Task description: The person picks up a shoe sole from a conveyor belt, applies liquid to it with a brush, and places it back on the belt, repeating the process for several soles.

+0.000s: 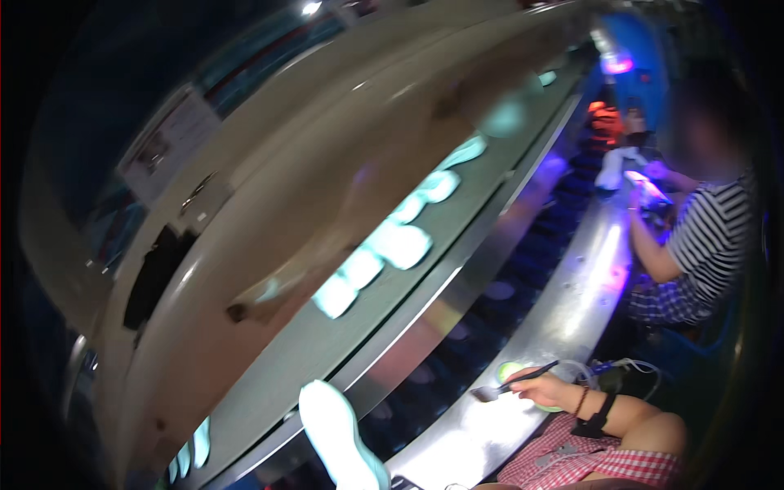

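My right hand, at the lower right, is closed around a brush with a dark handle. The brush's bristles point left over the shiny metal worktop. Just beyond the hand is a round, light-green-rimmed container, partly covered by the brush and fingers. A pale mint shoe sole stands tilted near the lower edge, in front of the conveyor's metal rim. What supports its lower end is cut off by the picture's edge. My left hand does not show.
Several pale mint soles lie along the grey conveyor belt, under a long beige hood. Dark slots run between belt and worktop. At the right sits a co-worker in a striped shirt, hands near a purple-lit piece.
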Available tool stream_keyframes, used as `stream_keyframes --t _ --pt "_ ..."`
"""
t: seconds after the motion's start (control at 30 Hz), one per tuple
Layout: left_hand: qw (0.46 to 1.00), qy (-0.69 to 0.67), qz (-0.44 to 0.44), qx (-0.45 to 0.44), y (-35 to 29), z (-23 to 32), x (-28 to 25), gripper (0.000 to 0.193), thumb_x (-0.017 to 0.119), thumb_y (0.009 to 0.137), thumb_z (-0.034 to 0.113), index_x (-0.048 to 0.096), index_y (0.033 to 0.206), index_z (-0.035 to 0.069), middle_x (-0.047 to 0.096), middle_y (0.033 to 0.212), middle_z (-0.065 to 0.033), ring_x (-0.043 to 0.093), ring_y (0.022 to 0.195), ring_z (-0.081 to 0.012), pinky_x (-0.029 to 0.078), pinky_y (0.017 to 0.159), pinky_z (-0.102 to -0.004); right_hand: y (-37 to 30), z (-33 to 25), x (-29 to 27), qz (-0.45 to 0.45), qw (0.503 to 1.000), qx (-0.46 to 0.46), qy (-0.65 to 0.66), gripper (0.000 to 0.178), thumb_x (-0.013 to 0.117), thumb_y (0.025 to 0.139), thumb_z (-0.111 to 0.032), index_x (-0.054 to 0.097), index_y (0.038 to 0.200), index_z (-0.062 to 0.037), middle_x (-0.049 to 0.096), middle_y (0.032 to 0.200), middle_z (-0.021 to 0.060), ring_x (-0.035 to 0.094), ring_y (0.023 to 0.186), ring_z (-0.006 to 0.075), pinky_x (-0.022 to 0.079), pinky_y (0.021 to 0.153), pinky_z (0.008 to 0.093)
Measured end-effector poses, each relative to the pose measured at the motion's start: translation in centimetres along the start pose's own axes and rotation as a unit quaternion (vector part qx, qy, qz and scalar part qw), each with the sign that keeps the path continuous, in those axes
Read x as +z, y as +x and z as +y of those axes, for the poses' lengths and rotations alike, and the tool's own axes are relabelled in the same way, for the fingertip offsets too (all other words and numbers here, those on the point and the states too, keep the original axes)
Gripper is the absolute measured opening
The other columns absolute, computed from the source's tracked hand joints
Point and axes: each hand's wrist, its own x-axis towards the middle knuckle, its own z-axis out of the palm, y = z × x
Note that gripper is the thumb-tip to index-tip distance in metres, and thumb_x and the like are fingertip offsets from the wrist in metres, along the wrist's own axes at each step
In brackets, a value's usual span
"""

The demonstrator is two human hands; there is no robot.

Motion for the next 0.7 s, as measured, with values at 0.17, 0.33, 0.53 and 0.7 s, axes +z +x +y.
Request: stream_keyframes --t 0.17,0.33,0.53,0.7 --pt "0.975 -0.164 -0.141 -0.055 -8.0 0.9 8.0 0.052 0.051 0.079 0.029 0.042 0.121 0.0 0.048 0.119 -0.0142 0.05 0.102 -0.0259 0.04 0.09 -0.0411 2.2 1.8 -0.1 -0.036 0.998 0.002 -0.056 0.025 0.067 0.076 -0.013 0.062 0.098 -0.0044 0.062 0.09 0.0028 0.055 0.083 0.0093 0.043 0.07 0.0242" --pt "0.931 -0.257 -0.236 -0.105 -14.9 4.8 10.3 0.061 0.053 0.077 0.039 0.04 0.125 0.003 0.046 0.122 -0.0132 0.05 0.104 -0.0282 0.039 0.091 -0.0458 0.1 -1.6 3.4 -0.069 0.99 -0.047 -0.109 0.027 0.066 0.076 -0.011 0.062 0.102 -0.0034 0.062 0.094 0.0052 0.055 0.086 0.0119 0.042 0.075 0.0247" --pt "0.944 -0.187 -0.231 -0.143 -17.5 3.3 6.2 0.072 0.056 0.076 0.05 0.037 0.129 0.006 0.045 0.125 -0.0119 0.05 0.105 -0.031 0.039 0.092 -0.0514 -0.1 -0.4 4.7 -0.144 0.977 -0.049 -0.15 0.024 0.066 0.074 -0.005 0.064 0.096 0.0034 0.063 0.093 0.011 0.058 0.089 0.0156 0.044 0.081 0.0254" --pt "0.491 -0.559 -0.083 -0.664 -17.4 2.5 3.3 0.076 0.045 0.075 0.063 0.038 0.129 0.011 0.043 0.129 -0.0129 0.043 0.115 -0.0348 0.033 0.096 -0.0534 -1.3 -0.5 5.4 -0.116 0.975 -0.05 -0.182 0.023 0.068 0.07 -0.003 0.065 0.092 0.0037 0.066 0.086 0.0118 0.062 0.077 0.0158 0.049 0.072 0.0261"
